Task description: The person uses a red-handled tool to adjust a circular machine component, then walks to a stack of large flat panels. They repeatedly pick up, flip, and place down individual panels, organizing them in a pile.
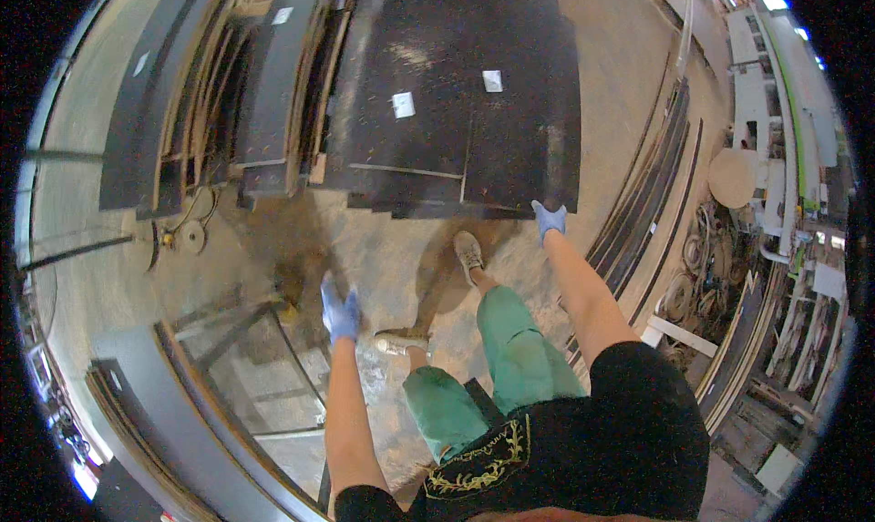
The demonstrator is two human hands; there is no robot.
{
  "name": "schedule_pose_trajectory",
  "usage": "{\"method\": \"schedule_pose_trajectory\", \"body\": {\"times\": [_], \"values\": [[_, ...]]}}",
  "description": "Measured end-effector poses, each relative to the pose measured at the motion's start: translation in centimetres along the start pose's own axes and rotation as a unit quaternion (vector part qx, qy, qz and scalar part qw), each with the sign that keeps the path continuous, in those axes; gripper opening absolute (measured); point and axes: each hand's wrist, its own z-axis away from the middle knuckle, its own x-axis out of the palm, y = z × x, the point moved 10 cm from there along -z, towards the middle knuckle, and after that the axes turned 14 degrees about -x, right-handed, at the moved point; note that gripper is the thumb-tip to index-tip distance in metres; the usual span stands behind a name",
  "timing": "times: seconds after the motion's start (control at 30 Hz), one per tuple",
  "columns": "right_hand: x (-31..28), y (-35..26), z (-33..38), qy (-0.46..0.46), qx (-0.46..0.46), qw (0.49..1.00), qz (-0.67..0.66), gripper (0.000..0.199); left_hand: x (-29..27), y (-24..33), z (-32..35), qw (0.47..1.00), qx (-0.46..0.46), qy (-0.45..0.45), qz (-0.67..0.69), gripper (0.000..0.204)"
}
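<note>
- Stack of dark panels (456, 112) is lying ahead of both hands, its long axis apparently being run away from the body; the far end is being cut off by the upper rim of view.
- Near edge is being presented crosswise, stepped rather than flush, with sheets being offset under one another.
- Right hand (550, 221), blue-gloved, is being held at the near edge, close to its right corner; fingers are being spread, nothing seems to be grasped. Whether the panel is being touched cannot be told.
- Left hand (340, 314), gloved alike, is being held much farther back, over the floor (392, 258), fingers parted, nothing being gripped. The stack is thus being neared by the right hand only.
- Right shoe (468, 251) is being placed close to the near edge, left shoe (401, 342) farther back.
- Open floor is being left between the near edge and the body, and along the stack's right side as far as the long strips (652, 189).
- Left side is being crowded by more panels (273, 94); little room is being offered there.
- Lower left is being bounded by grey boards (173, 394).
</note>
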Motion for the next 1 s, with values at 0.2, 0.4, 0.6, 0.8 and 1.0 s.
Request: {"method": "schedule_pose_trajectory", "body": {"times": [0.2,0.4,0.6,0.8,1.0], "values": [[0.7,-1.5,-4.7,-0.099,-0.067,0.983,-0.137,0.089,11.3,7.2,-21.4,0.96,-0.179,-0.054,0.206,0.074],[-0.2,-8.9,-3.9,-0.029,-0.317,0.947,-0.037,0.076,15.7,9.6,-25.2,0.882,-0.244,-0.129,0.382,0.063],[6.7,-25.7,2.3,-0.426,0.098,0.713,-0.548,0.063,9.9,20.3,-13.8,0.876,-0.163,-0.245,0.382,0.031],[3.3,-30.0,-3.8,-0.402,-0.128,0.761,-0.493,0.048,11.9,23.7,-6.1,0.869,-0.076,-0.231,0.431,0.025],[-1.8,-19.7,-4.3,-0.336,-0.186,0.825,-0.414,0.063,20.0,17.1,-2.1,0.936,0.005,-0.277,0.219,0.054]]}}
